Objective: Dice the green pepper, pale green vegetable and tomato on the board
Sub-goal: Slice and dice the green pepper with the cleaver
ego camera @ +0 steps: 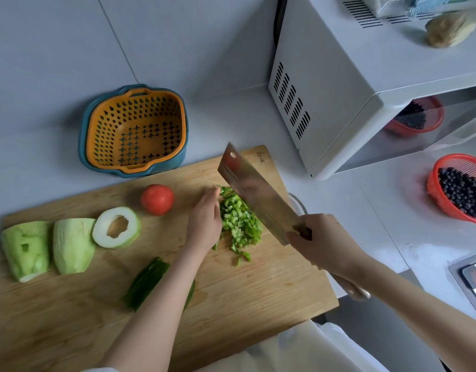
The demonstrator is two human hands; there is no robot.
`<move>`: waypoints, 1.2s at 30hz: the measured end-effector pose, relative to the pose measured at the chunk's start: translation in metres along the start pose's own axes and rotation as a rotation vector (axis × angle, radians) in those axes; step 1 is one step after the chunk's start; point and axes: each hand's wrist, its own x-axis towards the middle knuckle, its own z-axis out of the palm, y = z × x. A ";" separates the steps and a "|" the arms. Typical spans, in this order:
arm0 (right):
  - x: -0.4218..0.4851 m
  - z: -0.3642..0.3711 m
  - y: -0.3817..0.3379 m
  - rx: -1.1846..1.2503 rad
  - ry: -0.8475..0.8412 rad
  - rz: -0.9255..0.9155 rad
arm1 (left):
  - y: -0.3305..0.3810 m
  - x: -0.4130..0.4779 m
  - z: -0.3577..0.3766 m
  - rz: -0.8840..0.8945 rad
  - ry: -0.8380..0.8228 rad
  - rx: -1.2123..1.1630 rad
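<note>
Board: wooden board [258, 291] lies on the white tabletop [43, 162] and carries all the vegetables.
Right hand: right hand [320, 237] has its fingers [302, 238] wrapped round the handle of a cleaver [255, 194]; the blade is raised and tilted over the board's far right corner, blurred.
Left hand: left hand [204, 222] is flat, with straight fingers held together, its edge against the left side of the dice pile; it holds nothing.
Green pepper: diced green pepper [239, 226] is heaped right of the board's centre, between the two hands; dark green strips [145, 283] lie near the front edge, partly under the left forearm.
Tomato: tomato [157, 199] is whole, near the far edge, left of the left hand.
Pale green vegetable: two pale green wedges [26, 251] [73, 245] sit at the left edge; a hollow ring [102, 232] leans on the right one.
Surroundings: orange colander [97, 135] sits beyond the board; microwave [338, 89] at the far right; red basket [431, 183] of dark berries at the tabletop's right edge.
</note>
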 end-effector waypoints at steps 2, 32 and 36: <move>-0.001 0.000 0.007 -0.035 0.065 -0.077 | -0.002 -0.002 -0.005 -0.045 -0.033 -0.210; 0.037 0.014 0.025 -0.522 0.208 -0.721 | 0.054 0.008 0.004 0.235 -0.389 0.307; 0.042 0.017 0.026 -0.544 0.177 -0.764 | 0.046 0.013 0.009 0.153 -0.380 0.231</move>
